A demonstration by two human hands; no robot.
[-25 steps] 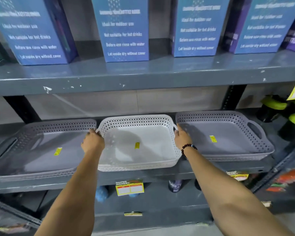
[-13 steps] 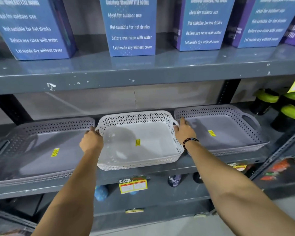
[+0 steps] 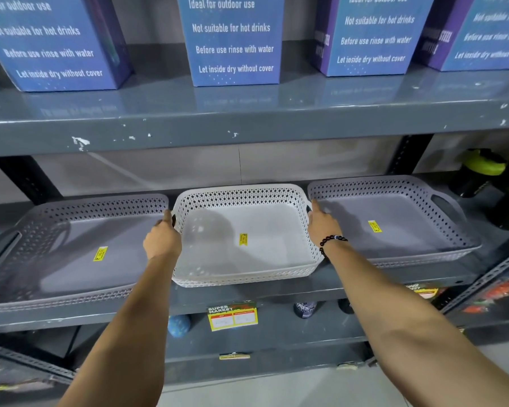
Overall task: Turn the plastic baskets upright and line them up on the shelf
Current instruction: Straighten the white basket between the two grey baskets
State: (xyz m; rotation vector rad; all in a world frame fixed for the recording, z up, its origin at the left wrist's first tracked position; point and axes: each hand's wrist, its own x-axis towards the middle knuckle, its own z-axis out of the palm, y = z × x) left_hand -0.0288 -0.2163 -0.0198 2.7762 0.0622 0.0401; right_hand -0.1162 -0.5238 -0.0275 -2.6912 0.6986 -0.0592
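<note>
Three shallow perforated plastic baskets stand upright side by side on the grey middle shelf (image 3: 276, 292). The white basket (image 3: 265, 221) is in the middle, with a yellow sticker inside. A grey basket (image 3: 71, 254) sits to its left and another grey basket (image 3: 406, 212) to its right. My left hand (image 3: 162, 239) grips the white basket's left handle. My right hand (image 3: 322, 223), with a black bead bracelet on the wrist, holds its right handle.
Blue bottle boxes (image 3: 232, 39) stand on the upper shelf (image 3: 247, 124). Black bottles with green lids (image 3: 488, 177) stand at the right end of the middle shelf. A yellow price label (image 3: 232, 317) hangs on the shelf edge, with small items on the shelf below.
The view has drifted down and closer. Both hands stay on the white basket's handles, and the basket sits slightly further back between the grey ones.
</note>
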